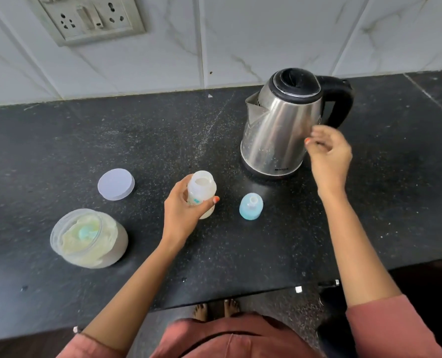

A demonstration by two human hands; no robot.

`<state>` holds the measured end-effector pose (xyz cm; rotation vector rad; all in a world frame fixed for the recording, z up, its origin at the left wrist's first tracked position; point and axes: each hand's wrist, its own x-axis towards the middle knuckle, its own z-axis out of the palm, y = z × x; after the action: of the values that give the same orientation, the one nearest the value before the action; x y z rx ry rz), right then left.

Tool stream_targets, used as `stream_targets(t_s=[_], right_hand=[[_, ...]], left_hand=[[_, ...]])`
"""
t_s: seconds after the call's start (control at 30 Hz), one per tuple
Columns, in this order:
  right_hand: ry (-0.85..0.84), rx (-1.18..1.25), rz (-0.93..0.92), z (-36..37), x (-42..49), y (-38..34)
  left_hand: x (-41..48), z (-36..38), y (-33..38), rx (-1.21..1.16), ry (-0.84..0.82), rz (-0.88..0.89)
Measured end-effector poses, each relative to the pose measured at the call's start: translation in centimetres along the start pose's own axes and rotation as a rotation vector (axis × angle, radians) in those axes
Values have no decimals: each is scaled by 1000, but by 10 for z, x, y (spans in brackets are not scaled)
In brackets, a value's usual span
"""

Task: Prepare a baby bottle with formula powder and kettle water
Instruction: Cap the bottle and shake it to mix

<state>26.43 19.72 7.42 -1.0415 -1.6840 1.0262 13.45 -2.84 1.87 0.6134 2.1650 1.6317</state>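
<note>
baby bottle (201, 193): small, cloudy-white plastic, top open w/ no teat, teal print on side, pale contents inside. it's mid-counter (137, 138), can't tell if base is down. left hand (181, 213) grips it from the left, thumb across near side, fingers round the back, neck & rim poking out above the grip. right hand (328, 153) by steel kettle (279, 125), in front of its black handle, fingers loosely curled w/ nothing in them; contact w/ kettle unclear. blue teat ring (250, 206) just right of bottle. open powder jar (88, 239) & its lid (116, 184) sit left.
</note>
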Motion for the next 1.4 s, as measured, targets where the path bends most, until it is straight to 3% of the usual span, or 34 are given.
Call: stream_targets(t_s=[0.23, 0.4, 0.7, 1.0, 1.13, 1.4], right_hand=[[-394, -164, -47, 24, -71, 10], [-694, -496, -60, 31, -95, 26], [-672, -562, -65, 33, -104, 27], [-604, -260, -101, 24, -93, -43], [-724, -166, -170, 28, -101, -75], [-906, -285, -254, 50, -120, -79]], left_hand=[[-22, -5, -18, -9, -12, 3], [-31, -1, -25, -67, -16, 27], [-38, 1, -31, -84, -13, 52], [-39, 0, -31, -70, -23, 84], [-39, -1, -31, -60, -41, 87], [-35, -2, -38, -57, -69, 55]])
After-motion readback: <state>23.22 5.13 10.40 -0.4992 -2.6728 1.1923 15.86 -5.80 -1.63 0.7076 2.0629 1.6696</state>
